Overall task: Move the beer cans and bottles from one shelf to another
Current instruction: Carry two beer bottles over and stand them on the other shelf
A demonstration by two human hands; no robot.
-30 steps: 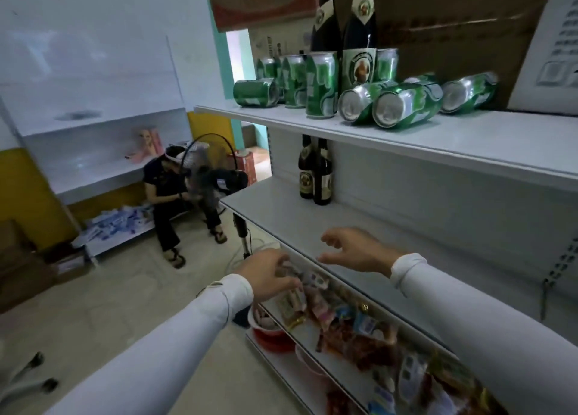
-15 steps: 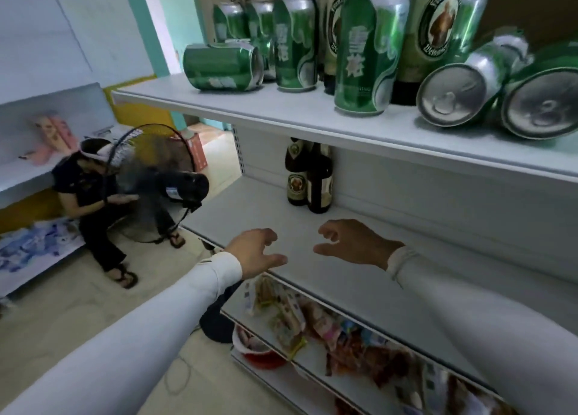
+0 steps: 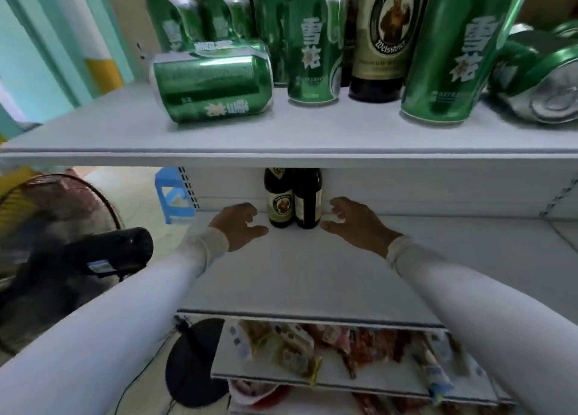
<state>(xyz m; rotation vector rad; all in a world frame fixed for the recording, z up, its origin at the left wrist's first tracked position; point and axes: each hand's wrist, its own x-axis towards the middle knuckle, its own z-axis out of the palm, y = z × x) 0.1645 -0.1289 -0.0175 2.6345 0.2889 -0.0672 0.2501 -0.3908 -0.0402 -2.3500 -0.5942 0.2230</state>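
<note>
A: What worries you here, working from the left?

B: The left hand [image 3: 239, 225] hangs just beside the labelled bottle [image 3: 279, 199], fingers loosely curled, thumb out, gripping nothing. That bottle touches the dark bottle [image 3: 308, 198] next to it. I judge that a grab at one could knock the other over, since both are tall, narrow and standing at the back of the middle shelf [image 3: 309, 277].

A: And the right hand [image 3: 356, 223]?

B: Same posture on the far side of the pair: fingers half curled, spread apart, nothing in them, near the dark bottle but not touching it. Reaching that deep under the top shelf [image 3: 219, 139] leaves little headroom, so a bottle lifted straight up could, I think, strike its underside.

A: Anything risky above?

B: The can lying on its side [image 3: 212, 87] at the left of the top shelf could roll toward the edge if the shelf is jarred. So could the tipped cans [image 3: 541, 79] at the far right.

A: What does each shelf hold?

B: The top shelf carries upright green cans [image 3: 312, 42], one more tall can [image 3: 453, 51], and a large bottle [image 3: 387, 36] between them. The middle shelf holds only the two bottles. The lower shelf [image 3: 312, 377] holds packaged snacks [image 3: 281, 349]; I cannot read what they are.
</note>
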